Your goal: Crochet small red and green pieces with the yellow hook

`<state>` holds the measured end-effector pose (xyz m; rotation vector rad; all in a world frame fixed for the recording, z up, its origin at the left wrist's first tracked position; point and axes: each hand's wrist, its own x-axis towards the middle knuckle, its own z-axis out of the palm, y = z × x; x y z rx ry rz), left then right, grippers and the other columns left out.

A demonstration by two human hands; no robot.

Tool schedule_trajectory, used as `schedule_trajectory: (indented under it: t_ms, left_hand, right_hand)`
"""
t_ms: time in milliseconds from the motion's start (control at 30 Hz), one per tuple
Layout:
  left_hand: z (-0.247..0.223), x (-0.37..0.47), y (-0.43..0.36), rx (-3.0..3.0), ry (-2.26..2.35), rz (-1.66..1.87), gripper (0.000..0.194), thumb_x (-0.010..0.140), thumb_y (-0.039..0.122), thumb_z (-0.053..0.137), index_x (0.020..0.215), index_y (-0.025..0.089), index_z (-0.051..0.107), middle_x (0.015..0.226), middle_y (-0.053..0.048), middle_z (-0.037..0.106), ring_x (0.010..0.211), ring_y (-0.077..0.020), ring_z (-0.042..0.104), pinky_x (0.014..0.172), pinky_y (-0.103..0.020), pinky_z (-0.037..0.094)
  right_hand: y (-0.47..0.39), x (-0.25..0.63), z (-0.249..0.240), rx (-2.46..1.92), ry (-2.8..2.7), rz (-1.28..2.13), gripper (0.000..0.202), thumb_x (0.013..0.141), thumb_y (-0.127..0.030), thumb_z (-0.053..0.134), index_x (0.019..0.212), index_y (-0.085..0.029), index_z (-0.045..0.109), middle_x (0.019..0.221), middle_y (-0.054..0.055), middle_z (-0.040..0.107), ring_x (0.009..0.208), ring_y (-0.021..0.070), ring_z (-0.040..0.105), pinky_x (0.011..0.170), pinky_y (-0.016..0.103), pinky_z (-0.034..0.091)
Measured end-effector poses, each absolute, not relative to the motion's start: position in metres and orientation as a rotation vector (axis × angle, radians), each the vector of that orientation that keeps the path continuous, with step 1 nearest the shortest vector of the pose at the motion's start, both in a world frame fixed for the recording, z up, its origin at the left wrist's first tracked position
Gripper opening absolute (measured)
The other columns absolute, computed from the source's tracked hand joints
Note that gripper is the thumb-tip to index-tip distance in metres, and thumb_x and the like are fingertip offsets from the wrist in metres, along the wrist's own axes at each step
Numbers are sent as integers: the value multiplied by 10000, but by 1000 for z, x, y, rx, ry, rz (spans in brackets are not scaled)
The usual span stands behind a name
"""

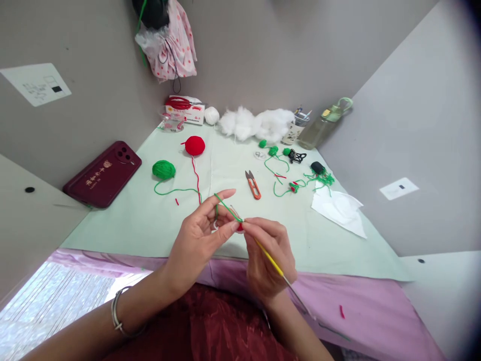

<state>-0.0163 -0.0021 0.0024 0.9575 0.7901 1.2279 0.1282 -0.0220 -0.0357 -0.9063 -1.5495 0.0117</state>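
Between the fingertips of my left hand point(205, 230) is a small red crochet piece point(240, 227), mostly covered by fingers. Green yarn point(227, 205) runs from my raised left index finger down to that piece. My right hand point(270, 250) grips a crochet hook with a yellow handle point(269, 256), its tip end at the red piece and its metal shaft slanting down to the right. Beyond my hands lie a green yarn ball point(164, 170) and a red yarn ball point(195, 146), their strands trailing toward me. Orange thread snips point(253, 185) rest on the table.
A maroon phone point(103, 175) leans at the left. White stuffing point(255, 125), a white yarn ball point(211, 116), a pen cup point(295, 128) and a green bottle point(325, 124) stand along the back. Small green crocheted pieces point(293, 187) and white paper point(338, 213) lie at the right.
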Motion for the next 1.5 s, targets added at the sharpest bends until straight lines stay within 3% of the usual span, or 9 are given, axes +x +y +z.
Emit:
schedule_trajectory:
  t_ms: [133, 300, 467, 833, 1033, 1167, 1367, 1500]
  left_hand:
    - [4, -19, 2, 775, 666, 1014, 521, 880, 256, 842, 1376, 237, 685, 859, 31, 685, 792, -111, 621, 803, -248, 501]
    - [6, -28, 9, 722, 642, 887, 563, 843, 280, 877, 1367, 195, 689, 822, 29, 676, 722, -94, 599, 750, -244, 471]
    - [8, -33, 13, 856, 739, 882, 685, 817, 258, 884, 1446, 197, 621, 825, 32, 674, 735, -111, 602, 688, -246, 441]
    - [6, -35, 11, 1059, 753, 978, 483, 831, 267, 856, 1301, 259, 745, 844, 23, 628, 733, -128, 555, 684, -262, 458]
    - [4, -28, 7, 1040, 745, 974, 415, 845, 226, 838, 1255, 260, 778, 852, 18, 642, 831, -144, 617, 842, -292, 513]
    - [-1, -24, 6, 942, 733, 1046, 459, 826, 257, 879, 1272, 272, 776, 884, 12, 698, 870, -154, 661, 876, -296, 522]
    - [-4, -20, 3, 746, 704, 1076, 476, 829, 242, 890, 1291, 281, 780, 824, 27, 698, 805, -126, 638, 869, -270, 510]
    - [-3, -27, 7, 639, 664, 923, 419, 841, 273, 880, 1252, 236, 805, 868, -8, 702, 775, -118, 608, 794, -247, 502]
  right_hand:
    - [-19, 135, -42, -844, -1596, -152, 479, 946, -70, 684, 1321, -363, 744, 1095, 67, 773, 952, 235, 757, 716, 378, 658]
    - [-15, 146, -28, -794, -1623, 284, 385, 998, -103, 629, 1272, -343, 756, 1069, 41, 814, 959, 209, 770, 773, 369, 661]
    - [-19, 153, -16, -816, -1566, 427, 259, 1029, -165, 588, 1152, -280, 784, 998, 50, 813, 908, 219, 770, 771, 404, 651]
    - [-16, 149, -15, -750, -1161, 885, 207, 1042, -295, 602, 968, -220, 781, 849, 32, 769, 593, 138, 705, 529, 280, 597]
    - [-17, 141, -22, -849, -1344, 655, 179, 1027, -223, 633, 1048, -280, 801, 996, 41, 812, 931, 190, 743, 795, 350, 627]
    - [-19, 136, -23, -878, -1381, 582, 234, 1036, -176, 602, 1109, -292, 791, 938, 22, 788, 800, 159, 717, 718, 321, 616]
    - [-22, 130, -35, -917, -1645, -23, 453, 951, -89, 686, 1315, -354, 741, 1114, 76, 775, 977, 235, 755, 777, 397, 663]
    - [-21, 135, -27, -892, -1530, 210, 319, 998, -126, 624, 1201, -317, 779, 977, 53, 774, 865, 209, 738, 724, 377, 638]
